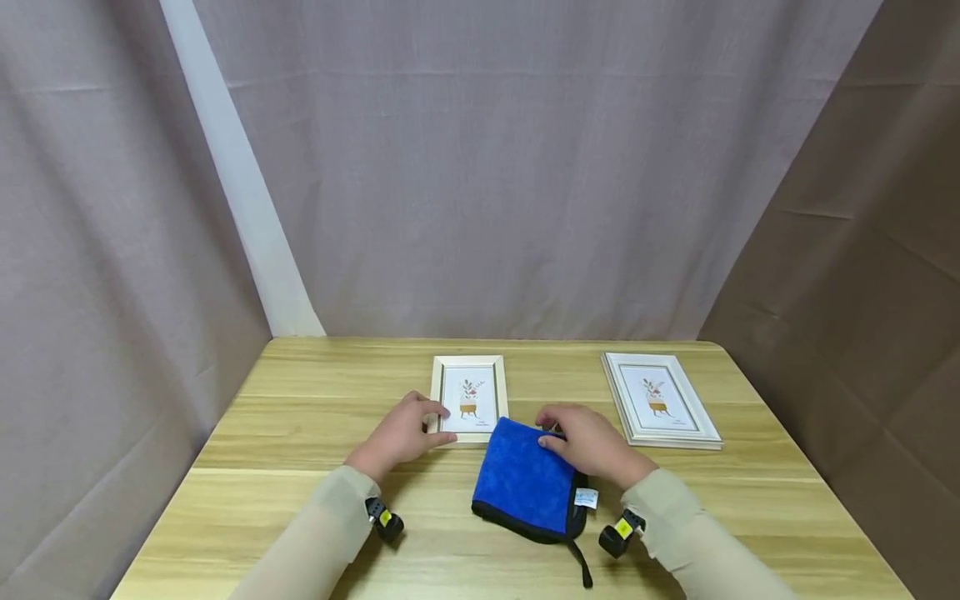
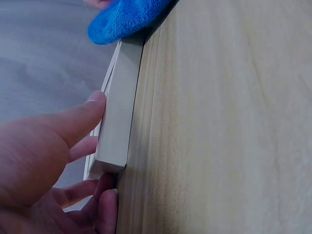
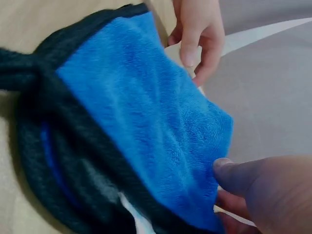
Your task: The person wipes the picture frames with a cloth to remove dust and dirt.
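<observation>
A picture frame (image 1: 469,360) with a pale wooden border and a drawing of a potted plant lies on the table. At its near left corner my left hand (image 1: 405,427) grips it, the thumb (image 2: 97,100) on the border and several fingers curled at the side. My right hand (image 1: 588,442) pinches the top edge of a folded blue cloth (image 1: 525,479) with black trim, a white tag and a black loop. The cloth overlaps the frame's near right corner, and in the right wrist view the thumb (image 3: 229,170) presses on its blue face.
A second, white-bordered picture frame (image 1: 660,360) with a similar drawing lies at the right, seemingly stacked on another. Light wood table (image 1: 315,400) spreads under everything. Grey curtains (image 1: 480,167) hang behind, and a brown one (image 1: 855,333) at the right.
</observation>
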Motion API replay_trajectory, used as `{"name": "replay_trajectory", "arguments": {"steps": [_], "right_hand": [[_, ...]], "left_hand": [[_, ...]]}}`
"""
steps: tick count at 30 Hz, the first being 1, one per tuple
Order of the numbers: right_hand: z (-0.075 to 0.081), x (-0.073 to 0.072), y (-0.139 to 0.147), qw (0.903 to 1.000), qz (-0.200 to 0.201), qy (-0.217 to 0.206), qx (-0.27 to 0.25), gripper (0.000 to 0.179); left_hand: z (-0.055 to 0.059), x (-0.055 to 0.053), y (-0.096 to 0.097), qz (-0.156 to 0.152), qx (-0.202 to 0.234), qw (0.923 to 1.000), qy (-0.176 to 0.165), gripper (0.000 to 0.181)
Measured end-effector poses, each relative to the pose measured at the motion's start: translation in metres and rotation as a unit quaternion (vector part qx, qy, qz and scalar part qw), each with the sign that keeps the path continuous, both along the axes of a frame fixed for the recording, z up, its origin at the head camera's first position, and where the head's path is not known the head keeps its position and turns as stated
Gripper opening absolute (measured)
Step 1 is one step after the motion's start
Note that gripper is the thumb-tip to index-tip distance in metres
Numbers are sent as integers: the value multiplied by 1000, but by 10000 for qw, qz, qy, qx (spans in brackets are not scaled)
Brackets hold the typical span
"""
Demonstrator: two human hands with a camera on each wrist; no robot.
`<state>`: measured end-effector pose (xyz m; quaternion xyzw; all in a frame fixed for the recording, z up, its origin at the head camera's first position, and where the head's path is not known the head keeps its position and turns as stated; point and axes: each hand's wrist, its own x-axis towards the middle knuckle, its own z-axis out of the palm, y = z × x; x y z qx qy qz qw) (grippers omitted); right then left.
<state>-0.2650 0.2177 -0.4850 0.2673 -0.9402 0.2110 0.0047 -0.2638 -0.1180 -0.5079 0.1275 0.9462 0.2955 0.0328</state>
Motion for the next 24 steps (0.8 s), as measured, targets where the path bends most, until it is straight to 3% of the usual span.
{"name": "replay_trajectory", "arguments": {"steps": [4, 8, 11, 16, 24], "right_hand": [[-1, 5, -7, 9976, -266, 604, 188, 24], [5, 25, -27, 9927, -317, 1140, 247, 26], [10, 43, -45, 9944, -178, 935, 451, 37], [7, 61, -61, 9947, 118, 367, 957, 63], [-4, 56, -66, 9915, 144, 513, 1190, 68]], "left_hand": [[-1, -2, 1, 55, -136, 9999, -32, 68], [-2, -2, 2, 209, -184, 9996, -94, 94], [-2, -2, 2, 320, -135, 9993, -151, 104], [-3, -2, 2, 207, -88, 9997, -136, 100], [-7, -4, 0, 105, -48, 9999, -105, 97]]}}
